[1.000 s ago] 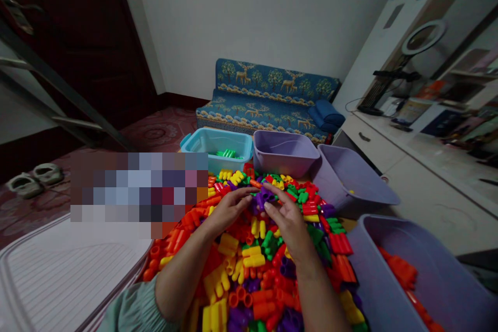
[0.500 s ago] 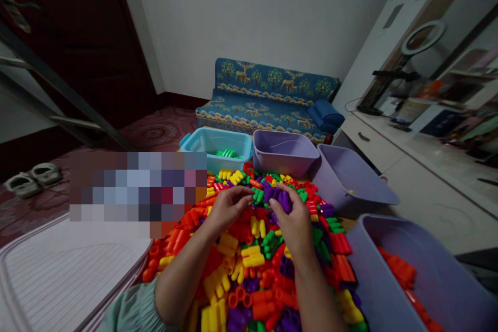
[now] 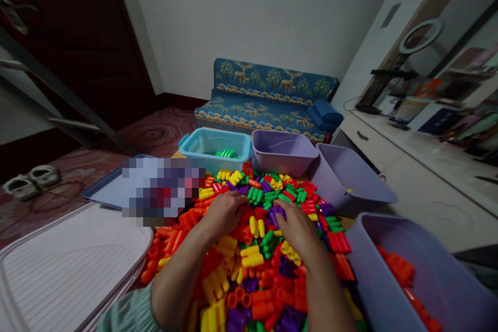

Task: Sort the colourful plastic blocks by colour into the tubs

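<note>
Left hand [image 3: 224, 213]: back upward, fingers bent down to the blocks [image 3: 252, 260]; grip partly hidden, state cannot be told. Right hand [image 3: 298, 225]: angled inward, thumb and fingers about a purple block [image 3: 276, 216], amid the blocks; clamping cannot be told.

Your right hand [image 3: 298, 225] partly covers a purple block [image 3: 275, 213], perhaps gripped; what your left hand [image 3: 224, 213] curls over is hidden from you. Pixelation masks much of the blue-edged flat object [image 3: 111, 189], and the bottom edge crops your nearest purple bin [image 3: 368, 262].
</note>
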`<state>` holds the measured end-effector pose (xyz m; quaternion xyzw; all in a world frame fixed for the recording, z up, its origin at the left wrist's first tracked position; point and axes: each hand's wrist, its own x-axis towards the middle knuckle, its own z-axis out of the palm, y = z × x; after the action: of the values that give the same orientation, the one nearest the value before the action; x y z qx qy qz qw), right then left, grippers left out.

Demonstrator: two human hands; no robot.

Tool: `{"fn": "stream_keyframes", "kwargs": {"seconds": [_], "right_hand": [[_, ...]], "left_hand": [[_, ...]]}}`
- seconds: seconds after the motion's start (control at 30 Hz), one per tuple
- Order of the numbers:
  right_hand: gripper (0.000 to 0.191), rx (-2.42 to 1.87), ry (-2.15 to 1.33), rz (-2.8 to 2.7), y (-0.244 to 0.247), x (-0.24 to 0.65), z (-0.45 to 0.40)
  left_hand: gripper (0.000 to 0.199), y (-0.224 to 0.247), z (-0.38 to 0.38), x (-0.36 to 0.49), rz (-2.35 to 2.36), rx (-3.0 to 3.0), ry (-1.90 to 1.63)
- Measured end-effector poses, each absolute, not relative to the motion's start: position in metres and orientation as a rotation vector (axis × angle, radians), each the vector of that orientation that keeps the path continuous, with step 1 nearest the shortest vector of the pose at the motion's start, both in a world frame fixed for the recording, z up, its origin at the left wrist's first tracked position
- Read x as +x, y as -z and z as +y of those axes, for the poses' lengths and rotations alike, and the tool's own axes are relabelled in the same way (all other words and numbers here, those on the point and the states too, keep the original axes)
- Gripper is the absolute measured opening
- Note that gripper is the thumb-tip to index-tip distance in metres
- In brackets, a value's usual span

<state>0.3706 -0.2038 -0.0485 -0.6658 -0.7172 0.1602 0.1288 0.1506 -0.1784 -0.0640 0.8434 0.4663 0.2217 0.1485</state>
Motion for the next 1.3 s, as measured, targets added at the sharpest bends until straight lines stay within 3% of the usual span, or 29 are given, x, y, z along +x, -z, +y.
{"fn": "stream_keyframes", "kwargs": {"seconds": [0.2, 0.63, 0.87, 1.03, 1.2, 1.3], "right_hand": [[0.045, -2.013, -0.413, -2.151, 0.044, 0.366, -0.208], [0.041, -2.046, -0.370, -2.201, 0.042, 0.360, -0.212], [0.040, -1.938, -0.551, -1.981, 0.038, 0.356, -0.209], [0.037, -1.671, -0.971, -1.560, 0.038, 0.352, -0.208], [0.034, -1.280, -1.248, -1.165, 0.026, 0.348, -0.210], [0.036, -1.178, -1.323, -1.053, 0.021, 0.346, -0.212]], "left_hand": [[0.053, 0.061, -0.180, 0.151, 1.329, 2.441, -0.540], [0.032, 0.063, -0.179, 0.158, 1.432, 2.521, -0.388], [0.040, 0.062, -0.180, 0.157, 1.414, 2.470, -0.408], [0.044, 0.064, -0.178, 0.161, 1.230, 2.303, -0.619], [0.039, 0.059, -0.179, 0.165, 1.027, 1.743, -0.932], [0.052, 0.050, -0.184, 0.167, 0.854, 1.393, -0.944]]}}
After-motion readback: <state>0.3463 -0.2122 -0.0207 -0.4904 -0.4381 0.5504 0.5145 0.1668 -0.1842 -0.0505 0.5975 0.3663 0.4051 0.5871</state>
